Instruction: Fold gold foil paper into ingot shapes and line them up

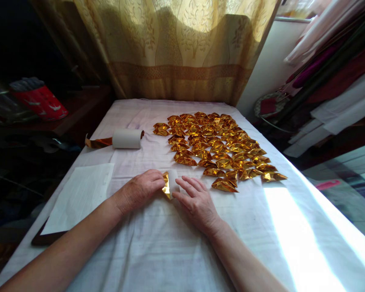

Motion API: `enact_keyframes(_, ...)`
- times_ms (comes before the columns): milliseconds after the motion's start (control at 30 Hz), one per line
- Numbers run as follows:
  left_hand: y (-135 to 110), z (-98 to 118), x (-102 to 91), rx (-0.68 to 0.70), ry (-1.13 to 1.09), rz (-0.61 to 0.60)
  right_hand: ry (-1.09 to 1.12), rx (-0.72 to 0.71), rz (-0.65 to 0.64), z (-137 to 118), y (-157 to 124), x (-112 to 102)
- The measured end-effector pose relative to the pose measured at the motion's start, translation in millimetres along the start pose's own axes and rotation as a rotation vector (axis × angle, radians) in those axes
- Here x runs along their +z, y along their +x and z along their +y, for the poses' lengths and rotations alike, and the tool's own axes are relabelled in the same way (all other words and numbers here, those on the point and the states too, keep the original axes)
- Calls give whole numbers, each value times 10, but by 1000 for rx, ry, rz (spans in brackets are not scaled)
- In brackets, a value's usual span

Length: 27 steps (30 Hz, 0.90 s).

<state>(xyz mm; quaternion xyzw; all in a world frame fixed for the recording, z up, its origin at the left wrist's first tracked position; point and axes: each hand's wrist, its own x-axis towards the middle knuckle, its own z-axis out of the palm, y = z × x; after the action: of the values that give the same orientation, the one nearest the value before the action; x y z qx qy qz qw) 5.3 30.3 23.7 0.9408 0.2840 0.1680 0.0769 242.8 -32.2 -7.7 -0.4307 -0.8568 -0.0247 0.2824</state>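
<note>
My left hand [141, 190] is curled, its fingertips pinching a small piece of gold foil paper [167, 184] that shows its white back. My right hand [196, 200] lies beside it with fingers stretched flat, fingertips pressing the paper's right edge onto the white cloth. Just beyond and to the right, several folded gold paper ingots [214, 144] lie in rows on the cloth.
A roll of gold foil paper [126, 138] lies at the left of the white-covered table [158, 247], a loose gold tail trailing from it. A white sheet [80, 194] rests on a dark board near the left edge. Behind hangs a yellow curtain [182, 48]. Sunlight falls across the right side.
</note>
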Motion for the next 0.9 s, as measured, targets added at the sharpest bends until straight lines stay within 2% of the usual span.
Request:
enact_keyframes(133,-130,37,100,-27,128,54,49,-36,-69,-71,38,5)
enact_keyframes(333,-315,388,132,-40,108,121,119,-15,-150,-120,70,-17)
enact_keyframes(433,-378,482,166,-57,106,127,174,23,-173,-112,68,-25)
enact_keyframes(633,-425,516,203,-94,147,92,293,149,-66,-43,41,39)
enact_keyframes(900,-450,560,215,-102,173,80,262,273,-43,-86,89,113)
